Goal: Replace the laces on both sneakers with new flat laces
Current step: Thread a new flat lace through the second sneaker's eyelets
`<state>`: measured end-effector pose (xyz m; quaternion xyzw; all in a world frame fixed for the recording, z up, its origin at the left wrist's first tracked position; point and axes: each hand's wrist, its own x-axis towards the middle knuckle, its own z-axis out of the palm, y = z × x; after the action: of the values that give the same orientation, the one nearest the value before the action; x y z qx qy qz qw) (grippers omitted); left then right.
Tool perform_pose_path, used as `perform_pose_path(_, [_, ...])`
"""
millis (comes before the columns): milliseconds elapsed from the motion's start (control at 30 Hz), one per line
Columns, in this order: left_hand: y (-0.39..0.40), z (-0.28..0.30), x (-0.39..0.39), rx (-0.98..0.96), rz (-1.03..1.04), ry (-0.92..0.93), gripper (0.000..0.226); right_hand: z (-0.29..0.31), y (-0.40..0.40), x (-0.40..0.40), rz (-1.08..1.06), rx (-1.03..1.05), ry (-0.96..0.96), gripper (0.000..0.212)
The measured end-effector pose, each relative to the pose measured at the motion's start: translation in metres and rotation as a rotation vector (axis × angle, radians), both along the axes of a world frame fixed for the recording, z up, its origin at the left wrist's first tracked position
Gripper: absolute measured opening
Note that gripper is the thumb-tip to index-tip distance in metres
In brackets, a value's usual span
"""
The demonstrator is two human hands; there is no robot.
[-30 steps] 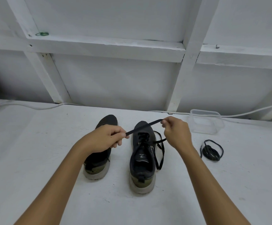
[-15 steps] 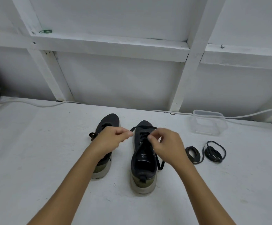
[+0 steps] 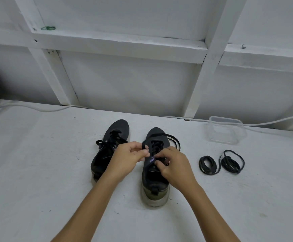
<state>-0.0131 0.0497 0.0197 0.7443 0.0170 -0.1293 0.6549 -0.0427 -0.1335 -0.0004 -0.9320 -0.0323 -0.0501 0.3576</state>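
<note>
left hand [image 3: 127, 158], fingers curled, pinches a free end of the black flat lace [image 3: 172, 139] at the eyelet row of the right-hand sneaker [image 3: 155, 165]. right hand [image 3: 174, 165], just at 3 o'clock of the left hand and almost touching it, has its fingers curled down onto the tongue and eyelets; it appears to pinch the lace there, though the contact itself is hidden. from the left-hand pinch the lace arcs toward 12 o'clock over the toe and loops down the shoe's 3 o'clock flank. this sneaker stands heel toward the viewer on the white painted surface [image 3: 37, 180]; only its front eyelets seem threaded, so lacing here is judged under way, with the upper rows left to do. at 9 o'clock, just beside it, the second sneaker [image 3: 107, 151] is laced with a loose bow; whether that lace is old or new cannot be told. at 3 o'clock, well apart, lie two coiled black laces [image 3: 221, 163], kind uncertain, and beyond them at 1 o'clock a clear plastic tub [image 3: 227, 131].
</note>
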Motion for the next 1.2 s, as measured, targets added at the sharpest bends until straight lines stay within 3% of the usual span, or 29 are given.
perform_pose_path(633, [-0.005,-0.007,-0.005,0.209,0.001,-0.093,0.007,-0.006,0.002,-0.004,-0.04,0.063,-0.029,0.012])
perform_pose_path(1200, [-0.009,-0.018,-0.012,0.132,0.06,-0.073,0.006,-0.007,0.0,-0.006,-0.041,0.084,-0.033,0.012])
